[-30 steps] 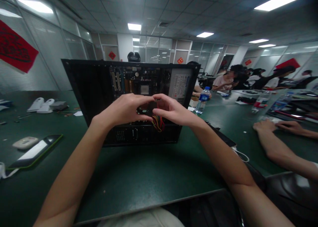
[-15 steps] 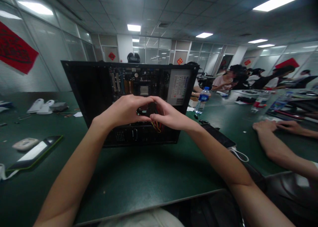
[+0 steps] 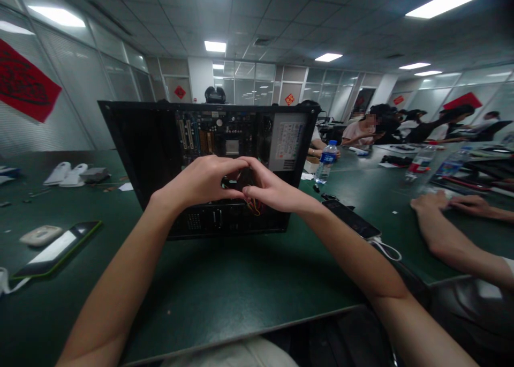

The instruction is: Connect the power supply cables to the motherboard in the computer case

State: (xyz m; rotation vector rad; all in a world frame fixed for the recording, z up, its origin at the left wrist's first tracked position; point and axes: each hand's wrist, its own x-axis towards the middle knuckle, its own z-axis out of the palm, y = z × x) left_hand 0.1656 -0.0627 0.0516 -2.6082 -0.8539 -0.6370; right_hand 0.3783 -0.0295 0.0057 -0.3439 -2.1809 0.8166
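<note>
An open black computer case (image 3: 136,158) stands upright on the green table in front of me, its motherboard (image 3: 241,123) and grey power supply (image 3: 286,142) facing me. My left hand (image 3: 204,178) and my right hand (image 3: 271,187) meet before the lower part of the motherboard, fingertips and thumbs curled toward each other. Between them is a dark part (image 3: 243,180), mostly covered by the fingers; its kind cannot be made out. Red and yellow wires (image 3: 254,205) hang just below my right hand's fingers.
To the left lie a phone with a green edge (image 3: 60,249), a beige oval object (image 3: 40,236) and white slipper-like objects (image 3: 66,174). Right of the case are a water bottle (image 3: 327,162) and a black phone (image 3: 351,218) with a white cable. Another person's hands (image 3: 433,202) rest further right.
Both hands stay at nearly the same spot, with only slight finger movement around the dark part. The other person's hands at the right have shifted a little.
</note>
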